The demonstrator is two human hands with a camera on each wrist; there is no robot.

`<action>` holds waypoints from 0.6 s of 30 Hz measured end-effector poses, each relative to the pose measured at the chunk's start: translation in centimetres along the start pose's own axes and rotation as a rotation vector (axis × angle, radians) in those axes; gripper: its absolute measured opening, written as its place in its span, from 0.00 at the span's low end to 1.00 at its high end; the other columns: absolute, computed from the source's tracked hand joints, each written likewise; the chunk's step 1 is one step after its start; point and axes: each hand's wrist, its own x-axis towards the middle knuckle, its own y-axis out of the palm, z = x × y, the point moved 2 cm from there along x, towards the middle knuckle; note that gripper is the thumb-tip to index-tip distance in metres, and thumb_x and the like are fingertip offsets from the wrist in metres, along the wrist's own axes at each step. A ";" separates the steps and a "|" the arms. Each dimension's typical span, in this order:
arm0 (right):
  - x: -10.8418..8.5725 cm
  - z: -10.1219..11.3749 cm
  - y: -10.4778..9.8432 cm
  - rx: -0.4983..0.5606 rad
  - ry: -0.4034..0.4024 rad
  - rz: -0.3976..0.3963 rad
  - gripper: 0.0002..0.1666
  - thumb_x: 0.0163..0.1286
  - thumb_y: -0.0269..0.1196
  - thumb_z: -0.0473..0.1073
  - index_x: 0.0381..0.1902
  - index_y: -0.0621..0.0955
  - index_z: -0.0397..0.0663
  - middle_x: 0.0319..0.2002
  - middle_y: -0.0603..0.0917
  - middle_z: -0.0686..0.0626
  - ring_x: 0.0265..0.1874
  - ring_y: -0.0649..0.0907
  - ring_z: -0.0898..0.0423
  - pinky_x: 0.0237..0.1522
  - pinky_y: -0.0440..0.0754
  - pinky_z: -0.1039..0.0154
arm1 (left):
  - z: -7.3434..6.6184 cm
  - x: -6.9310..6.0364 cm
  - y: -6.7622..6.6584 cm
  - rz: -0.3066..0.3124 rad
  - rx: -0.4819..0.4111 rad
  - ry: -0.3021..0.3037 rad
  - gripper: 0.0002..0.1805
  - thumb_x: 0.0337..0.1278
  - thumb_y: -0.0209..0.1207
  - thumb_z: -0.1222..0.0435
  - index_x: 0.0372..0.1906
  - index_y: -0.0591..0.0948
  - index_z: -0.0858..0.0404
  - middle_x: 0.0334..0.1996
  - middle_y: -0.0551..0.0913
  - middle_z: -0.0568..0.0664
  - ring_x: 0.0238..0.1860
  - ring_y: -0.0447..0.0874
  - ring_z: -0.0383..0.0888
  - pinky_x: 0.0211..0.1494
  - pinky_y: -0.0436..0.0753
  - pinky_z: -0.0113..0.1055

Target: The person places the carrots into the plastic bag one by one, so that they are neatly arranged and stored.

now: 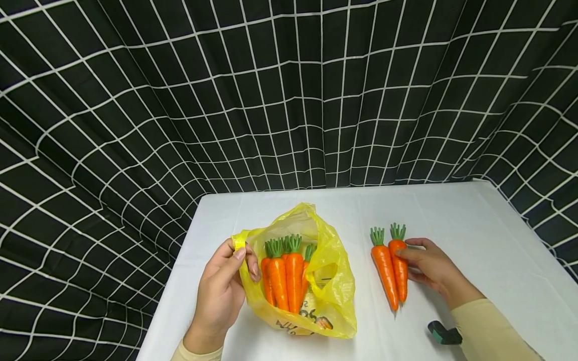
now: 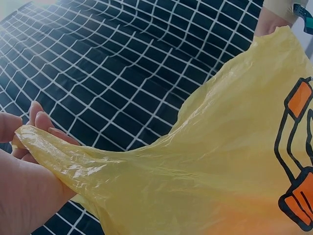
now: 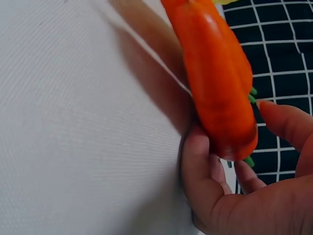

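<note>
My left hand (image 1: 221, 288) pinches the handle edge of a yellow plastic bag (image 1: 336, 301), holding its mouth open. Inside the bag stand several orange carrots (image 1: 278, 283) with green tops pointing up. In the left wrist view the bag (image 2: 161, 181) is stretched from the thumb and fingers, with a printed drawing on its side. Two more carrots lie side by side on the table to the right of the bag. My right hand (image 1: 431, 268) grips the right-hand carrot (image 1: 400, 276), thumb over it and fingers at its far side; the left-hand carrot (image 1: 384, 271) lies against it.
A white cloth covers the table (image 1: 492, 240). Black curtains (image 1: 316, 100) with a white grid stand behind and at both sides. A small dark and teal device (image 1: 444, 333) sits by the right sleeve.
</note>
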 end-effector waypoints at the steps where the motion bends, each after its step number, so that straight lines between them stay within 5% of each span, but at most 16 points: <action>1: 0.0 0.0 0.0 -0.016 -0.007 -0.001 0.46 0.81 0.64 0.46 0.80 0.53 0.27 0.65 0.72 0.27 0.52 0.82 0.43 0.45 0.90 0.56 | 0.0 0.0 0.0 0.000 0.000 0.001 0.09 0.89 0.44 0.69 0.53 0.74 0.70 0.34 0.76 0.53 0.35 0.76 0.46 0.43 0.82 0.34; 18: 0.4 -0.1 -0.1 -0.159 -0.056 0.010 0.43 0.81 0.64 0.47 0.79 0.59 0.26 0.65 0.73 0.24 0.56 0.83 0.37 0.49 0.90 0.50 | 0.0 0.0 0.0 0.003 0.001 0.002 0.09 0.89 0.44 0.69 0.53 0.74 0.70 0.34 0.76 0.52 0.35 0.76 0.45 0.43 0.82 0.33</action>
